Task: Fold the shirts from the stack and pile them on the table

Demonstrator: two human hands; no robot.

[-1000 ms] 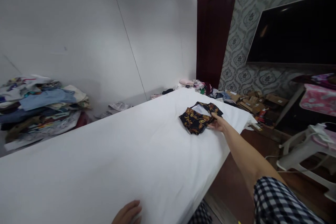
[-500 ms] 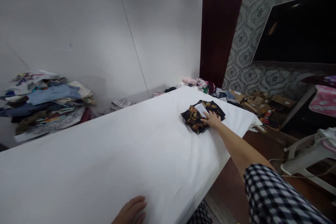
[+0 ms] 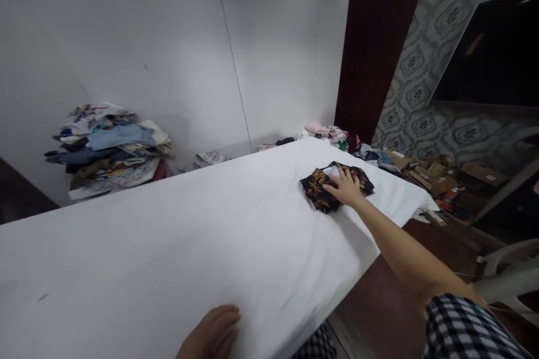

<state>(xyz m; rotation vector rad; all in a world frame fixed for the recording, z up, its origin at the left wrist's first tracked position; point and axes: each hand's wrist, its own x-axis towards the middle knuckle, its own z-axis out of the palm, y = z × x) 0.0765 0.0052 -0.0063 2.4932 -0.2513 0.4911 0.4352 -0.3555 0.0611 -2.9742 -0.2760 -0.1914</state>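
A folded black garment with an orange-gold print [image 3: 320,188] lies near the far right end of a table covered with a white sheet [image 3: 202,235]. My right hand [image 3: 346,188] rests flat on top of it, fingers spread, arm stretched out over the table's right edge. My left hand [image 3: 213,334] lies palm down on the sheet at the near edge, fingers loosely together, holding nothing.
A tall heap of mixed clothes [image 3: 112,146] stands against the white wall at the back left. More clothes [image 3: 326,133] lie past the table's far end. Cardboard boxes [image 3: 438,171] litter the floor at right, below a dark wall screen [image 3: 492,56]. A white plastic chair [image 3: 511,275] is at right.
My right hand moved from the garment's right edge onto its top and now presses it flat. The view has swung to the left. My left hand stays on the sheet.
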